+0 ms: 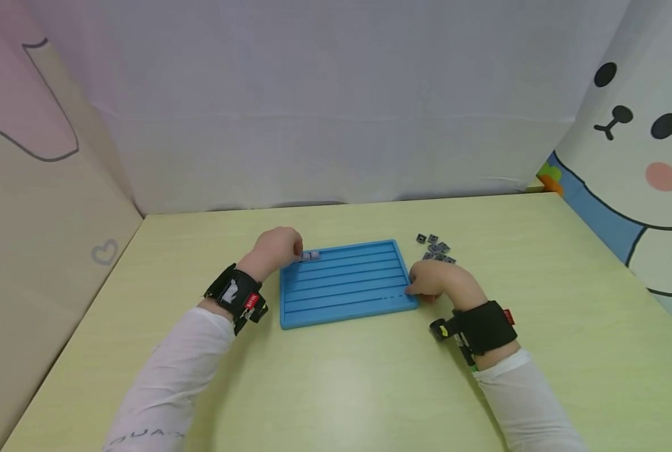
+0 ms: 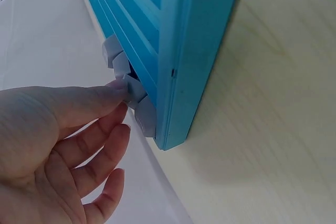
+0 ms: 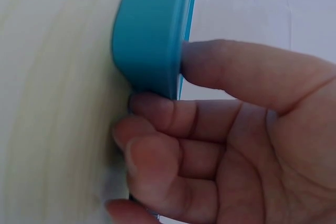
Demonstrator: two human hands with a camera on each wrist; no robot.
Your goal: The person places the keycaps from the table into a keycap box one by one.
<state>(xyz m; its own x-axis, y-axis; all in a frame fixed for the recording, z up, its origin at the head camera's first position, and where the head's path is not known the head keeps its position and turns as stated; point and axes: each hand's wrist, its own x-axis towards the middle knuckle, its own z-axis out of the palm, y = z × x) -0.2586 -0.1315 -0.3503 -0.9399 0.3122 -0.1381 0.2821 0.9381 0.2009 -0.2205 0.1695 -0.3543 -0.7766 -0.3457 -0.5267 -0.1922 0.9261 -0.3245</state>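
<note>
A blue tray [image 1: 344,282] with raised parallel ridges lies on the table. At its far left corner my left hand [image 1: 279,246] pinches a small grey keycap-like block [image 2: 135,87] between thumb and index finger; the other fingers are loosely bent. Several such blocks stand in a row along the tray's far groove, two of them showing past the hand as light blocks [image 1: 311,255] in the head view. My right hand [image 1: 439,279] grips the tray's right edge near the front corner, thumb [image 3: 210,65] on the rim and fingertips at the outer side and underside.
Several small dark square pieces [image 1: 439,248] lie in a loose cluster beyond the right hand, beside the tray. The pale wooden table [image 1: 336,383] meets a white cloth [image 1: 336,125] at the back. A printed panel [image 1: 641,163] borders the right side.
</note>
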